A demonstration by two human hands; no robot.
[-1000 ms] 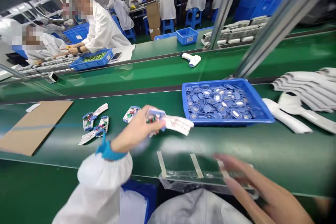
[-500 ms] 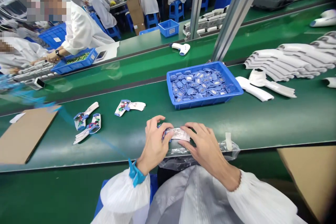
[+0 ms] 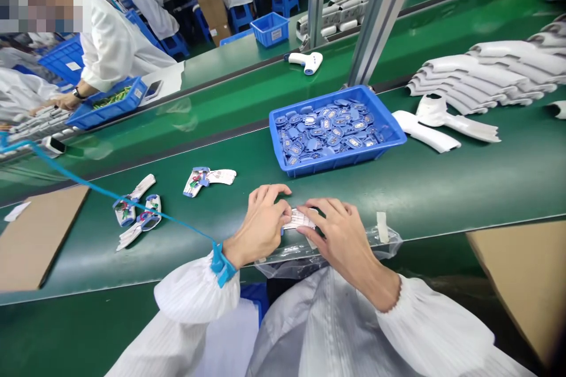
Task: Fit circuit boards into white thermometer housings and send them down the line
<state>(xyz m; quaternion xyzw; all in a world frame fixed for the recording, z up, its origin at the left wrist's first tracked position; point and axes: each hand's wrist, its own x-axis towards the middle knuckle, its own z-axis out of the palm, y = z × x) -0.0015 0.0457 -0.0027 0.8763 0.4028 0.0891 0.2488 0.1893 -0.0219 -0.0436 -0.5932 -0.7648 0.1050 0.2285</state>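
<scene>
My left hand [image 3: 260, 225] and my right hand [image 3: 338, 240] grip a white plastic thermometer shell [image 3: 299, 219] between them on the green belt [image 3: 442, 200]. Both hands hide most of it, and a little blue shows at its left end. Beyond my left hand lie two wired, part-built shells [image 3: 137, 216] and a third one [image 3: 207, 181]. A blue ESD strap [image 3: 221, 265] circles my left wrist, with its cord [image 3: 84, 179] running away left.
A blue tray [image 3: 283, 153] of small blue parts stands ahead, with loose white shells [image 3: 424, 131] and a stacked row [image 3: 481, 73] to its right. A cardboard sheet [image 3: 42, 235] lies left, and a plastic bag [image 3: 327, 262] is taped at the belt edge. Co-workers sit at the belt beyond.
A second ago my left hand carried the shell across the belt while my right hand hung blurred and apart near the edge. Now both hands hold it, closer to me, and the view has shifted.
</scene>
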